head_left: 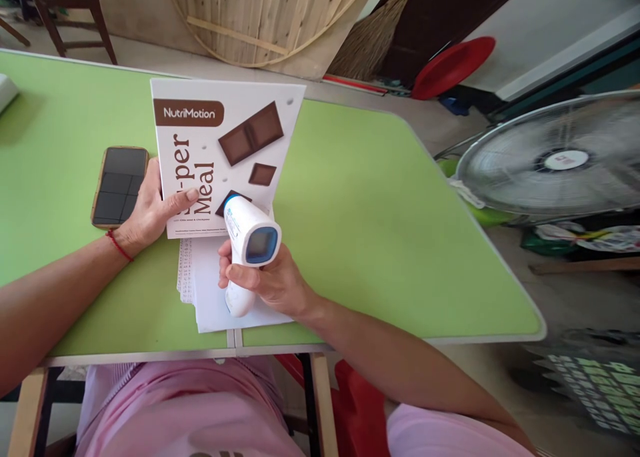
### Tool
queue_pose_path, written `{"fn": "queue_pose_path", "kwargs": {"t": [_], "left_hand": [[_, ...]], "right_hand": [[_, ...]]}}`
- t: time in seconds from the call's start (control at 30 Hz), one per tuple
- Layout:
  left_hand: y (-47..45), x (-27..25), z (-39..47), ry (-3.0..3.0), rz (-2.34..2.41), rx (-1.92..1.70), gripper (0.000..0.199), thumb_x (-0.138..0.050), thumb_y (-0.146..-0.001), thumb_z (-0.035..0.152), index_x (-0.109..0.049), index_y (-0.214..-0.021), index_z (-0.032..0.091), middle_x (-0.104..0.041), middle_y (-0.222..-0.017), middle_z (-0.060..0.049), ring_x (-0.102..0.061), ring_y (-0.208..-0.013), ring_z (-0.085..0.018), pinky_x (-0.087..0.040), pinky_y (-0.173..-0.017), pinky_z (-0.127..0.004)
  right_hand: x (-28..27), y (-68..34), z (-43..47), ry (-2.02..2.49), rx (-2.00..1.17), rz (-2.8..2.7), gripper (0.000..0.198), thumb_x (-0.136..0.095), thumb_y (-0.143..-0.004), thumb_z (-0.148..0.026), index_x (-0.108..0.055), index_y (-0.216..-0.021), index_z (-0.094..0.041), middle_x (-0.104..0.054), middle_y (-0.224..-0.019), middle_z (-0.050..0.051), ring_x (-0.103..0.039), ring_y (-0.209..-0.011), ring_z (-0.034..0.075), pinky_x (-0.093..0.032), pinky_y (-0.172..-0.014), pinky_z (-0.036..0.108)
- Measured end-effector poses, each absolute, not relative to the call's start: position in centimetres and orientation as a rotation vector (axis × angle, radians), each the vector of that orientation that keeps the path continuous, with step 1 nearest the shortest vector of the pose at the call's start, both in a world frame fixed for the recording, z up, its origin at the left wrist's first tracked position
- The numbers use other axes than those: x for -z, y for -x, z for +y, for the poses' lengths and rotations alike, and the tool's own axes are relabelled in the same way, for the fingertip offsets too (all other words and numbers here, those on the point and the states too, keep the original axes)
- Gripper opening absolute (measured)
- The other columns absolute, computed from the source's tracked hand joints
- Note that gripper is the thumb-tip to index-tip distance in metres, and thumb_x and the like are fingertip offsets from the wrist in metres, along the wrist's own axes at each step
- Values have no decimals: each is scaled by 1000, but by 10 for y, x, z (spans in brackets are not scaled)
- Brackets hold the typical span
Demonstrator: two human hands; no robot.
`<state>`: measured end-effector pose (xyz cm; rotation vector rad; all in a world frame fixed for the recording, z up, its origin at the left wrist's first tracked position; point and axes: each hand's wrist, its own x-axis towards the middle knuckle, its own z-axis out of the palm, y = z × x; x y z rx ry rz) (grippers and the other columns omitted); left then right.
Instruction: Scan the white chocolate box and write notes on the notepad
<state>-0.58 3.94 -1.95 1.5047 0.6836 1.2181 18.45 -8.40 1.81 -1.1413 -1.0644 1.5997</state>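
My left hand (155, 200) grips the left edge of a white NutriMotion meal box (250, 130) printed with chocolate pieces, its thumb across the front. The box is held up over the green table. In my right hand (273, 280) is a white and blue infrared thermometer (250, 233), fingers wrapped round its handle. Its small screen faces me, and its front end overlaps the box's lower right part in view. White papers (215, 310) lie under both, near the table's front edge. Left of my left hand lies a dark phone (120, 187) with a brown rim.
The green table (360, 243) has a pale metal edge. A large fan (560, 160) stands to the right, with a red basin (455, 67) behind. A wooden chair (70, 17) is at the far left, and a round wooden panel (270, 17) leans at the back.
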Motion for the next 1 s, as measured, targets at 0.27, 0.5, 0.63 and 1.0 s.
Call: {"fn": "queue_pose_path", "kwargs": {"t": [0.27, 0.5, 0.63, 1.0], "left_hand": [[5, 18, 41, -1558, 706, -1200, 63, -81, -73, 57, -56, -120, 24, -67, -108, -8, -61, -115, -37, -52, -94, -56], [4, 17, 41, -1598, 696, -1231, 60, -80, -73, 58, -57, -117, 24, -67, -109, -8, -61, -115, -37, -52, -95, -56], [7, 19, 40, -1661, 746, -1261, 60, -81, -72, 58, -57, -117, 26, -66, -109, -8, -61, -113, -36, -51, -96, -56], [10, 9, 39, -1835, 940, -1242, 62, -81, -69, 60, -60, -113, 22, -65, -113, -10, -58, -111, -37, -46, -101, -61]], "right_hand": [[-16, -186, -83, 1148, -1606, -1076, 42, -90, -58, -42, -66, -82, -18, -62, -69, -2, -62, -60, 15, -52, -59, 31], [-15, -194, -81, 1149, -1555, -1168, 38, -86, -65, -41, -65, -87, -18, -62, -73, -1, -61, -63, 15, -52, -61, 32], [-20, -200, -79, 1078, -1578, -1175, 34, -84, -68, -37, -65, -88, -18, -62, -73, -1, -61, -63, 14, -53, -62, 31], [-44, -257, -70, 1246, -1112, -1553, 31, -81, -70, -42, -66, -88, -22, -67, -79, 2, -63, -71, 19, -54, -66, 35]]}}
